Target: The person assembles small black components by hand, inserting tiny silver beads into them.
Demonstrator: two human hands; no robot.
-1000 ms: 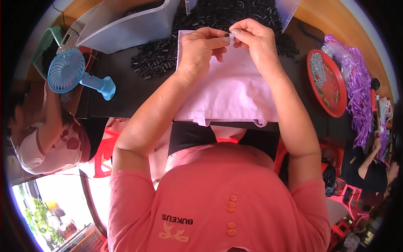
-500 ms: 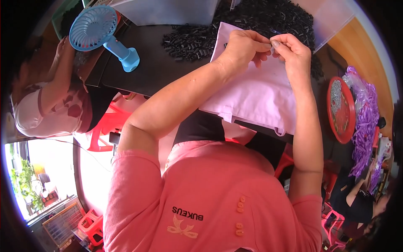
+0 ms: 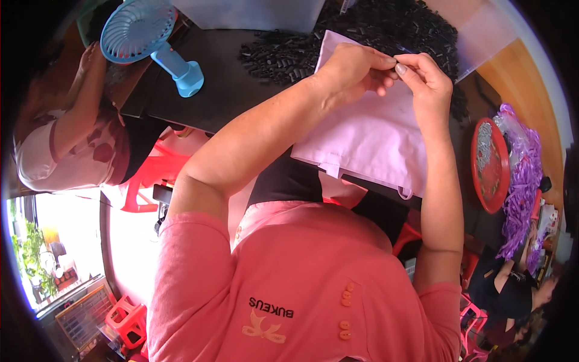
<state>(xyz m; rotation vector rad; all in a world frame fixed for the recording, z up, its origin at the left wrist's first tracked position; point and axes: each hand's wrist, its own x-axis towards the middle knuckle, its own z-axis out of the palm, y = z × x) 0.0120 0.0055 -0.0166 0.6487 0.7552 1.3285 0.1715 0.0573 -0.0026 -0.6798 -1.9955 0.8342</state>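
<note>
My left hand (image 3: 356,67) and my right hand (image 3: 427,75) meet fingertip to fingertip above a pink cloth (image 3: 368,136) on the dark table. Both are closed in a pinch on something small; only a dark speck shows between the tips, too little to name. The cloth lies flat under my wrists and hangs a little over the table's near edge. Just beyond my fingers spreads a heap of small black tube-like pieces (image 3: 386,30).
A blue fan (image 3: 187,78) stands left on the table (image 3: 211,66), near a translucent bin (image 3: 247,15). At right are a red basin (image 3: 497,181) holding small silvery pieces and a bundle of purple strips (image 3: 525,175). Other people sit at left and lower right.
My hands stay together in the pinch and have shifted slightly to the right. The pale bit visible between the fingertips before no longer shows. The whole view has moved a little.
</note>
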